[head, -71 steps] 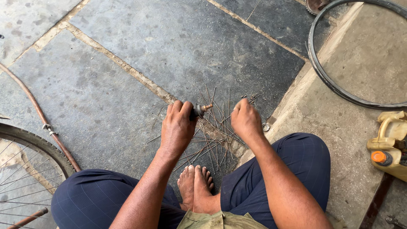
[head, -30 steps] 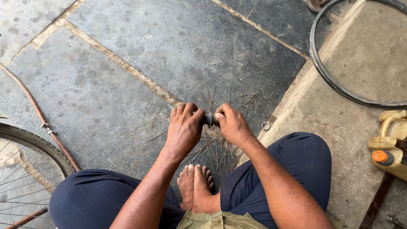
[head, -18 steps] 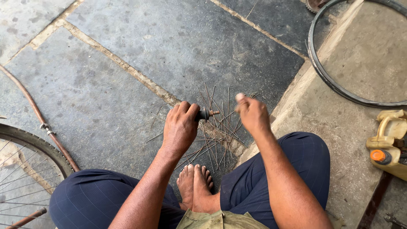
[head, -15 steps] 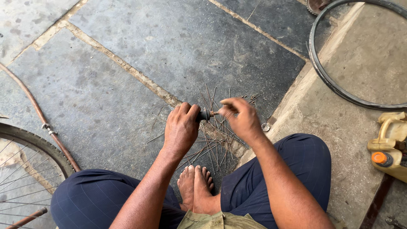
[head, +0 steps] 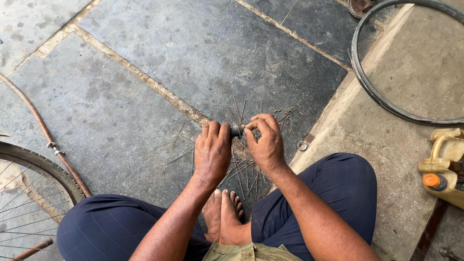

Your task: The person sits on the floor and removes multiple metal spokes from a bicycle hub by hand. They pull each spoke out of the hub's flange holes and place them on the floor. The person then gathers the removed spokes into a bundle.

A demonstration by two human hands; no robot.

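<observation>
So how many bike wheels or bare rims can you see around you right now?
2. A spoked wheel with tyre sits at the lower left, cut by the frame edge. A bare rim lies on the concrete slab, upper right. Others may be out of view.

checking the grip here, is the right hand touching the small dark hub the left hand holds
Touching. In the head view the right hand has its fingertips pinched at the end of the dark hub that sticks out of the left hand, with no gap visible.

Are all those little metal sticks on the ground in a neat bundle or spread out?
Spread out: the spokes lie loose, fanned across the stone floor.
</observation>
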